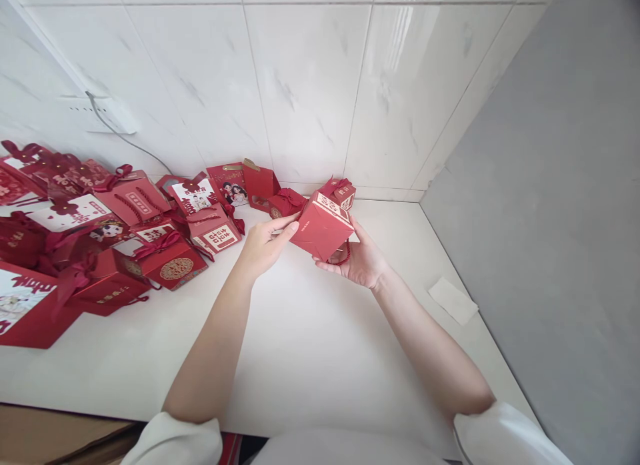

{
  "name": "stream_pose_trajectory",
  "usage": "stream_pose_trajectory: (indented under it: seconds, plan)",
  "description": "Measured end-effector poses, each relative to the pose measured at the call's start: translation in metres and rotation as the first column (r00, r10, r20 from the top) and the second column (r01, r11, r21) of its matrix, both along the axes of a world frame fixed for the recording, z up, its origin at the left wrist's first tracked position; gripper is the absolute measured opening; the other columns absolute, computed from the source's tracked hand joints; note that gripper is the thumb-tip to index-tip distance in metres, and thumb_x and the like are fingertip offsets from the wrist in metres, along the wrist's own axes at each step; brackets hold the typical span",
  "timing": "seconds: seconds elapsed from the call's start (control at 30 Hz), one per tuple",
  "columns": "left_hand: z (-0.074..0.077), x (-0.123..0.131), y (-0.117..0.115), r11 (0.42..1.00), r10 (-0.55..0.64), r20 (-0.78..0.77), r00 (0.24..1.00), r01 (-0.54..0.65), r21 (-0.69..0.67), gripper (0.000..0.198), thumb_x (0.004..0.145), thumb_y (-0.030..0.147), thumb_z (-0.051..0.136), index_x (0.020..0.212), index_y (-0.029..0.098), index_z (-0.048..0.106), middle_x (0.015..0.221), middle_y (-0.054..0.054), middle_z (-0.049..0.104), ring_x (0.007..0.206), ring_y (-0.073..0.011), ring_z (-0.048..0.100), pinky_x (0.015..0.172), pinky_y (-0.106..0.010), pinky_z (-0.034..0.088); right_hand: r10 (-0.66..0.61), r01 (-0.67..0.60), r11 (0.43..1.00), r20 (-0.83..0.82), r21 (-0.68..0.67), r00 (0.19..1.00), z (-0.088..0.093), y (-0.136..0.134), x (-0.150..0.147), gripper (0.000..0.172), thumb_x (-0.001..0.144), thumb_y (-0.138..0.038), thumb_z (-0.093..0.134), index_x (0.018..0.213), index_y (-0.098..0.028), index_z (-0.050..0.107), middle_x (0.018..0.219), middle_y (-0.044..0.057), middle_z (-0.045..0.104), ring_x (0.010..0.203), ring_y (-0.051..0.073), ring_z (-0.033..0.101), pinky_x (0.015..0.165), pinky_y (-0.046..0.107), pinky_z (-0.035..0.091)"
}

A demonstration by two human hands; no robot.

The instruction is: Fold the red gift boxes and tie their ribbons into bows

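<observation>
Between my two hands a red gift box [323, 230] is held tilted above the white table, with a folded-flap face towards me and a cream panel with red characters along its upper right side. My left hand [265, 247] grips its left edge, thumb on the near face and fingers behind. From below and the right, my right hand [364, 257] supports it, fingers curled round the underside. A red cord hangs by the right palm. Just behind stands a small red box with a ribbon [341, 191], partly hidden by the held one.
Many red gift boxes [175, 267] with ribbons crowd the left of the white table [300, 358]. A white paper slip [453, 300] lies at the right. Tiled wall [305, 85] bounds the back, a grey panel [550, 218] the right. A cable [125, 139] runs from a socket.
</observation>
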State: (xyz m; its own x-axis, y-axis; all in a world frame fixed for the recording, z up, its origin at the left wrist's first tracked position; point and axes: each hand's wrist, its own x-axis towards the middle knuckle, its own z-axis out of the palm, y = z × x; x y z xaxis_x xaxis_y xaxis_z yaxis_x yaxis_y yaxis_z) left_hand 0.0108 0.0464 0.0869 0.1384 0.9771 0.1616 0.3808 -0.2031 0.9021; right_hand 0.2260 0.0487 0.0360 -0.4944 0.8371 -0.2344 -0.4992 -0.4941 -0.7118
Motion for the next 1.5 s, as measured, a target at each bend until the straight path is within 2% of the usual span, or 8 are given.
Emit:
stream_pose_trajectory:
  seconds: [0.23,0.37,0.6,0.67,0.77,0.93,1.1,1.5]
  plan:
    - [-0.001,0.001,-0.001,0.996,-0.079,0.026,0.997,0.081,-0.045,0.054,0.085,0.056,0.06,0.127,0.023,0.066,0.126,-0.006,0.068,0.118,-0.0291,0.063,0.105,-0.04,0.045,-0.241,0.219,0.963,0.135,0.156,0.961,0.006,-0.003,0.0,0.047,0.082,-0.062,0.062,0.118,-0.031,0.062,0.13,0.004,0.063,0.115,0.027,0.062,0.1,0.048,0.054]
    - [-0.006,0.004,0.0,0.995,-0.093,0.036,0.995,0.094,-0.034,0.058,0.084,0.05,0.064,0.136,0.025,0.056,0.132,-0.007,0.065,0.116,-0.0262,0.063,0.104,-0.039,0.046,-0.348,0.275,0.909,0.207,0.312,0.914,0.01,-0.004,0.003,0.044,0.082,-0.055,0.067,0.117,-0.03,0.063,0.13,0.003,0.064,0.12,0.026,0.06,0.106,0.046,0.049]
    - [-0.007,0.021,-0.007,0.993,-0.085,-0.032,0.996,0.082,-0.085,0.079,0.075,0.049,0.073,0.146,0.031,0.044,0.136,-0.006,0.061,0.121,-0.0282,0.058,0.098,-0.04,0.049,-0.576,0.349,0.763,0.328,0.544,0.748,0.012,-0.007,-0.001,0.092,0.066,-0.048,0.083,0.145,-0.028,0.04,0.147,0.01,0.049,0.128,0.03,0.053,0.104,0.048,0.049]
    - [-0.006,0.024,-0.007,0.993,-0.064,-0.029,0.998,0.061,-0.1,0.081,0.073,0.05,0.074,0.145,0.032,0.044,0.136,-0.005,0.061,0.121,-0.0287,0.059,0.098,-0.04,0.049,-0.568,0.312,0.754,0.337,0.578,0.751,0.016,-0.012,-0.001,0.093,0.069,-0.048,0.081,0.148,-0.028,0.036,0.151,0.011,0.044,0.131,0.03,0.05,0.105,0.047,0.048]
    - [-0.008,0.021,-0.003,0.99,-0.035,0.021,0.999,0.037,-0.138,0.075,0.073,0.055,0.072,0.141,0.031,0.049,0.137,-0.006,0.061,0.118,-0.0292,0.061,0.1,-0.042,0.048,-0.518,0.248,0.748,0.308,0.616,0.798,0.025,-0.02,0.001,0.075,0.08,-0.051,0.071,0.146,-0.033,0.041,0.153,0.006,0.042,0.133,0.029,0.048,0.104,0.047,0.048]
    - [-0.013,0.01,0.008,0.944,-0.056,0.256,0.965,0.135,-0.3,0.068,0.08,0.067,0.057,0.132,0.024,0.058,0.133,-0.013,0.063,0.115,-0.0303,0.063,0.097,-0.045,0.05,-0.53,0.242,0.707,0.271,0.665,0.803,0.038,-0.028,0.005,0.052,0.088,-0.05,0.062,0.138,-0.04,0.052,0.147,-0.001,0.05,0.133,0.025,0.049,0.111,0.048,0.041]
    - [-0.013,0.007,0.01,0.9,-0.096,0.364,0.926,0.237,-0.366,0.074,0.079,0.074,0.051,0.131,0.022,0.059,0.124,-0.014,0.069,0.108,-0.0315,0.068,0.095,-0.045,0.051,-0.502,0.218,0.691,0.239,0.689,0.831,0.044,-0.033,0.003,0.049,0.089,-0.046,0.061,0.137,-0.042,0.052,0.154,-0.007,0.042,0.141,0.023,0.039,0.114,0.046,0.039]
    - [-0.011,0.006,0.01,0.836,-0.023,0.383,0.924,0.228,-0.5,0.088,0.076,0.084,0.04,0.132,0.019,0.058,0.125,-0.017,0.067,0.108,-0.0338,0.067,0.1,-0.049,0.047,-0.482,0.174,0.706,0.285,0.687,0.828,0.034,-0.029,0.004,0.048,0.092,-0.052,0.055,0.137,-0.038,0.052,0.152,-0.004,0.044,0.143,0.023,0.037,0.113,0.044,0.04]
